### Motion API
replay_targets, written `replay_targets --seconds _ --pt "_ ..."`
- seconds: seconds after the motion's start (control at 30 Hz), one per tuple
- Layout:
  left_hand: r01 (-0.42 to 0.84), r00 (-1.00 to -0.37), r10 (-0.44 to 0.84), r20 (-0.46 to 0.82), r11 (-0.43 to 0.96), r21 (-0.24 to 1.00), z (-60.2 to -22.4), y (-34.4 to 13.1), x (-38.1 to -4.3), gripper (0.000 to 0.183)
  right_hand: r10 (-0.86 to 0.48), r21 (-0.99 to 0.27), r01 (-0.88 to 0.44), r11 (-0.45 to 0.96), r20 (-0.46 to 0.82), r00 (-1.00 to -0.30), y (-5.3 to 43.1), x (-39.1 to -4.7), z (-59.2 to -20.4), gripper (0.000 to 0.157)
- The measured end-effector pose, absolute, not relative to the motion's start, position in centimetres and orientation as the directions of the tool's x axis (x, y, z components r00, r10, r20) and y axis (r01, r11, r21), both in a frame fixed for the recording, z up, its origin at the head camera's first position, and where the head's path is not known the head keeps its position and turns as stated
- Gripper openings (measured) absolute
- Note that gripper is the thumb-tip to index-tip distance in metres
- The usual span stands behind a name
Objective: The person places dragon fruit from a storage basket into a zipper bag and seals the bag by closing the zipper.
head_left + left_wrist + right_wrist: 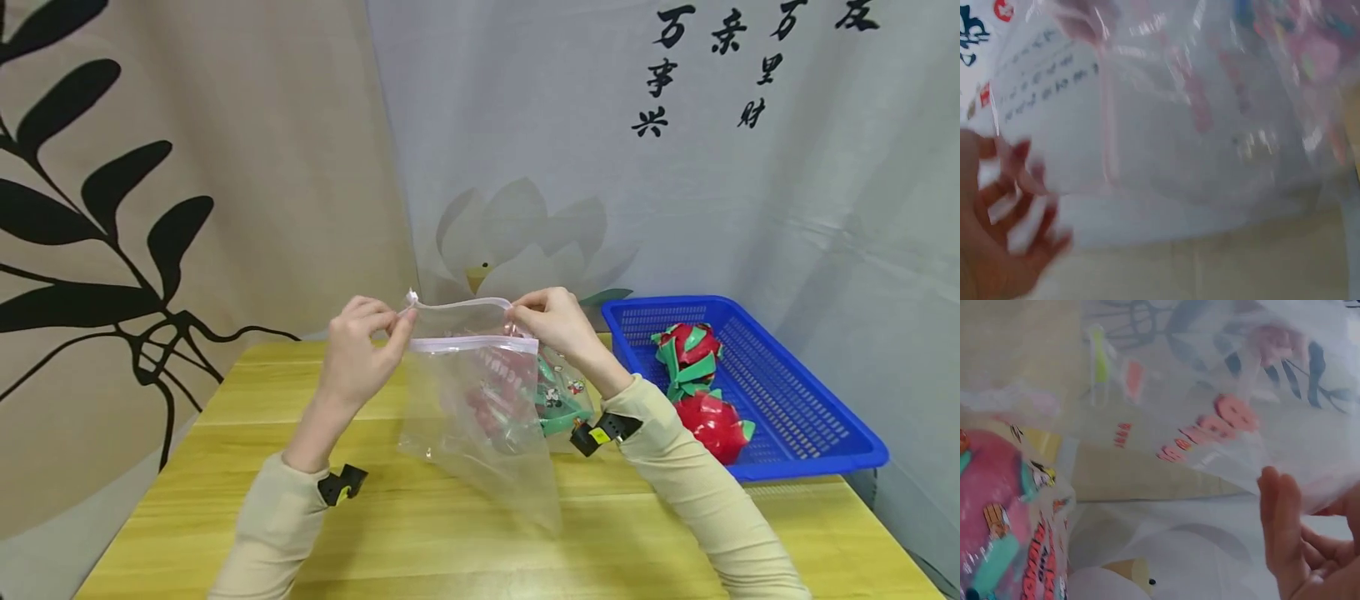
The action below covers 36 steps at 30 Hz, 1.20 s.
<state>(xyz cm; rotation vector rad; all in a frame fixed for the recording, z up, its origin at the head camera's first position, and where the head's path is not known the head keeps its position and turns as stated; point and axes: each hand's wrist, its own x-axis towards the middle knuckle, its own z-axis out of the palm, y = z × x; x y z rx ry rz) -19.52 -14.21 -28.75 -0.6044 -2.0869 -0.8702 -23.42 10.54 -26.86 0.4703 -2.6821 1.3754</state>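
A clear slider zip bag (457, 408) hangs upright above the table, its mouth spread between both hands. At the left corner, near the white slider (412, 297), my left hand (363, 354) pinches the rim between thumb and fingers. My right hand (558, 327) pinches the right corner of the same rim. Red print on the bag (1229, 419) shows in the right wrist view. Behind it stands a printed clear bag (570, 387) with red and green dragon fruit inside, partly hidden by the zip bag. The left wrist view is blurred.
On the right, a blue plastic basket (817, 400) holds two shiny dragon fruits (712, 425) with green tips. The wooden table (247, 517) ends against fabric curtains (300, 167) at the back. A small black camera sits on each wrist.
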Motion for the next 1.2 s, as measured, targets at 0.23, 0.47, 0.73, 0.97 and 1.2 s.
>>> replay_targets --seconds 0.23,0.47,0.73,0.97,1.2 --pt "0.118 -0.963 -0.069 0.259 0.759 0.641 -26.9 -14.1 -17.9 0.042 -0.241 -0.802 -0.365 0.473 0.281 -0.929 9.2 -22.9 -27.8 0.022" --pt "0.132 -0.99 0.063 0.129 0.746 0.653 -26.1 -14.8 -17.7 0.03 -0.248 -0.832 -0.347 0.432 0.26 -0.933 8.4 -22.7 -27.8 0.022" --pt "0.207 -0.953 0.003 0.303 0.738 0.643 -24.5 -14.2 -17.7 0.024 -0.247 -0.872 -0.281 0.401 0.193 -0.95 7.0 -22.1 -26.5 0.023" --pt "0.275 -0.903 -0.028 0.429 0.728 0.627 -24.1 -14.2 -18.4 0.024 -0.19 -0.831 -0.291 0.474 0.226 -0.955 6.2 -22.2 -26.0 0.021" --pt "0.213 -0.932 -0.058 0.358 0.711 0.67 -23.4 -14.4 -18.0 0.037 -0.18 -0.828 -0.418 0.374 0.377 -0.909 5.3 -22.2 -26.9 0.018"
